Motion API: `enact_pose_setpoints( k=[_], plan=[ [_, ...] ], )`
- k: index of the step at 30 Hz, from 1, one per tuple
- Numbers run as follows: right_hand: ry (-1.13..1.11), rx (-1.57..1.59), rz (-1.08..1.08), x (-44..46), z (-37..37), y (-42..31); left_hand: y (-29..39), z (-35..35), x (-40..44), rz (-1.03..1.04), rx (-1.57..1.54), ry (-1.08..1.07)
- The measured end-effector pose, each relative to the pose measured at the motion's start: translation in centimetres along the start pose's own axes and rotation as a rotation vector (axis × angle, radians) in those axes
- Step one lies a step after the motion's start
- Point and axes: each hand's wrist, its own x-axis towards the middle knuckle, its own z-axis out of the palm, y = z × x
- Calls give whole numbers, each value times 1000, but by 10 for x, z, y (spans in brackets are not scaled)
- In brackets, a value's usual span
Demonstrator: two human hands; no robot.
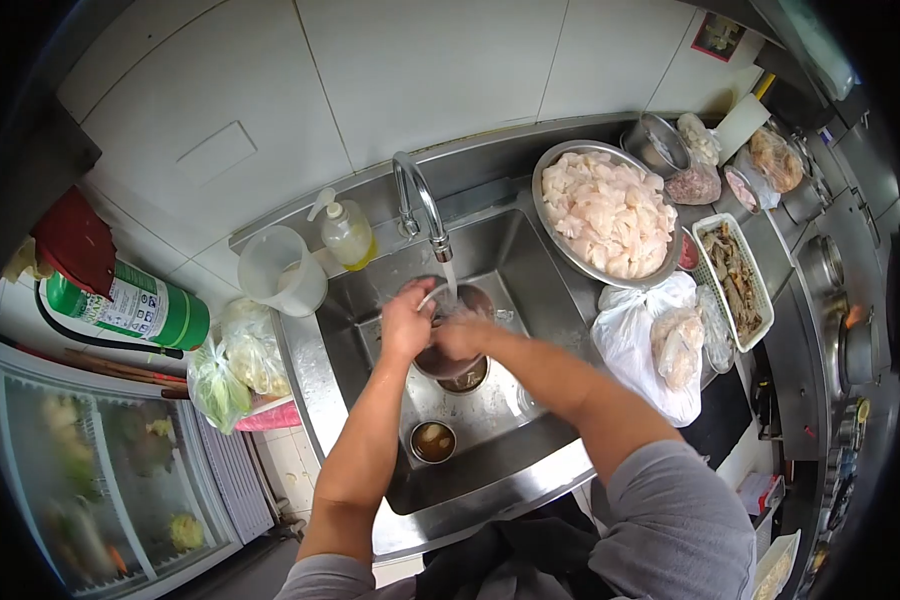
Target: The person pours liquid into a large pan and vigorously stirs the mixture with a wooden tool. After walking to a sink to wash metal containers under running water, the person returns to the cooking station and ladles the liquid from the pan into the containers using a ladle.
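A round metal pot point(438, 364) is in the steel sink point(530, 345), under the running tap point(423, 200). My left hand point(407, 318) grips the pot's left rim, fingers bent over the edge. My right hand point(459, 336) reaches into the pot beneath the water stream. Motion blurs its fingers, so whether it holds anything is hidden. Near the front of the sink stands a small metal cup point(434, 441) with brownish liquid and pale pieces in it.
Right of the sink are a large bowl of pale sliced meat point(610, 215), a white plastic bag point(638, 345) and a basket point(759, 325) of greyish-brown food. A soap bottle point(348, 235) and translucent tub point(292, 262) stand at the left, near a green cylinder point(135, 310).
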Motion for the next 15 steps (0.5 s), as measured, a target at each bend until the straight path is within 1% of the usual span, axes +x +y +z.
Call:
enact_pose_setpoints(
  k=[1,2,3,4,5,6,7,8,10,11,12,14,15],
  plan=[
    [-391,-577,-117,18,-14,16,1,2,1,14,108,-85],
    [-389,-580,-113,38,-18,32,1,5,2,31,217,-169],
    [-162,-382,-101,50,-30,38,4,10,7,-15,154,-149],
    [65,-182,-89,57,-37,43,7,15,13,-5,151,-149],
    [66,-184,-83,56,-32,48,10,21,17,40,142,-32],
    [318,47,105,43,-24,41,13,27,19,80,134,84],
    [571,281,292,31,-13,33,4,38,24,29,34,48],
    [492,388,320,21,7,25,2,46,20,31,31,45],
    [468,1124,421,12,41,-10,-1,62,7,103,326,-3],
    [462,1666,406,-7,45,-34,-20,63,7,67,207,-24],
    [462,1586,232,-4,79,-11,-15,56,17,76,200,-28],
    [568,1125,3,-43,89,-23,-5,35,35,-145,328,-342],
    [579,411,-274,-60,87,-21,-19,35,47,-92,400,-493]
  ],
)
